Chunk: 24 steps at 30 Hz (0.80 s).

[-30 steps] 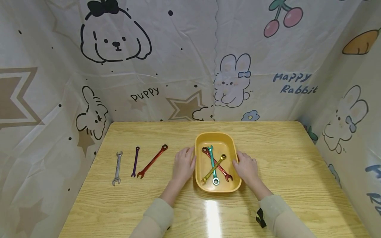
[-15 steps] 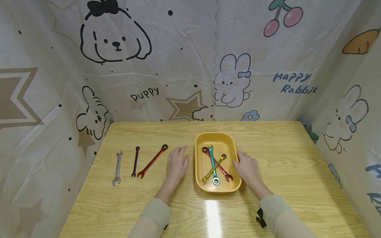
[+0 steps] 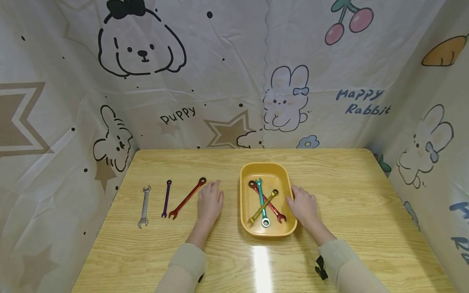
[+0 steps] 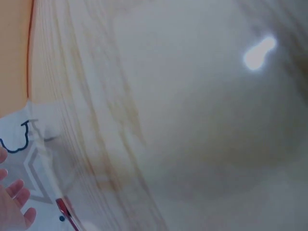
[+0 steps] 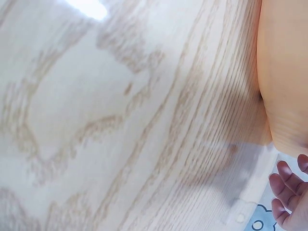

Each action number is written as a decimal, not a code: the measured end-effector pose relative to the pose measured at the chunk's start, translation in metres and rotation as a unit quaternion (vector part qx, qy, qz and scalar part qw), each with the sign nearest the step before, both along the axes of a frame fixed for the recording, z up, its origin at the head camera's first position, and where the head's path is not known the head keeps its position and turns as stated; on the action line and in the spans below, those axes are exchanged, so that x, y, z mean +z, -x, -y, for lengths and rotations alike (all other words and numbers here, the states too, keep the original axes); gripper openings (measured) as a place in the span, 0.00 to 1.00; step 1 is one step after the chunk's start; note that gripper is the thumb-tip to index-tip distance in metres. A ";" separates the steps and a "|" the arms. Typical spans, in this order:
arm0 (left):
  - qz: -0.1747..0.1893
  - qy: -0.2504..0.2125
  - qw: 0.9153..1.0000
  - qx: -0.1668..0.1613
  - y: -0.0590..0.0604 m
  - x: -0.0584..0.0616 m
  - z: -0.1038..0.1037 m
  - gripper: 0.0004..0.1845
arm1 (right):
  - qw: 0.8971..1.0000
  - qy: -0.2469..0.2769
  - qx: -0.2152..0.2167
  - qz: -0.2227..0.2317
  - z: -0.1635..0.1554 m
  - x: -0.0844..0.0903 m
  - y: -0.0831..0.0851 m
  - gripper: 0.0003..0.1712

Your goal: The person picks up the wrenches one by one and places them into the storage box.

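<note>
A yellow tray [image 3: 246, 184] sits on the wooden table [image 3: 340, 195] and holds three crossed wrenches: red [image 3: 275, 211], teal [image 3: 261, 195] and gold [image 3: 269, 199]. My right hand [image 3: 302, 204] rests against the tray's right wall, fingers relaxed. My left hand [image 3: 210, 202] lies flat on the table between the tray and a long red wrench [image 3: 187, 198], close to that wrench's ring end. In the left wrist view only fingertips [image 4: 14, 202] and a bit of the red wrench [image 4: 65, 210] show. The right wrist view shows the tray wall [image 5: 284, 72] and fingertips [image 5: 284, 185].
A small purple wrench [image 3: 166, 198] and a silver open-end wrench [image 3: 144, 206] lie left of the red one. Printed cloth walls [image 3: 234, 73] close in the table at the back and on both sides.
My left hand has slid left from the tray's left wall toward the long red wrench. The right hand and the tray have stayed put.
</note>
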State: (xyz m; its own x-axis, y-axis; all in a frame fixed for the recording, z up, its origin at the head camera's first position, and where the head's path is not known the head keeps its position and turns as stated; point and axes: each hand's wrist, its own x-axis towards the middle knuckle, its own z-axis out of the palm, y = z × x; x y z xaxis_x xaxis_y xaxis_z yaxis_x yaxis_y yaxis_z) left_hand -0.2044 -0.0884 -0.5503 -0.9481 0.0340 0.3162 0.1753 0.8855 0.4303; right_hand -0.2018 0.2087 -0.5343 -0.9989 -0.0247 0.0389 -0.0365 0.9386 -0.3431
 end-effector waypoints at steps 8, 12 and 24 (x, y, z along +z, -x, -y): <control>0.026 -0.004 0.999 0.023 0.002 -0.007 0.014 0.22 | 1.000 0.001 0.000 -0.007 0.000 0.000 0.000 0.26; 0.032 -0.004 0.999 0.033 0.004 -0.011 0.021 0.23 | 1.000 0.001 0.001 -0.010 0.001 0.000 0.000 0.26; 0.066 -0.033 0.995 0.065 0.007 -0.018 0.043 0.24 | 1.000 0.005 0.001 -0.001 0.000 -0.001 0.000 0.27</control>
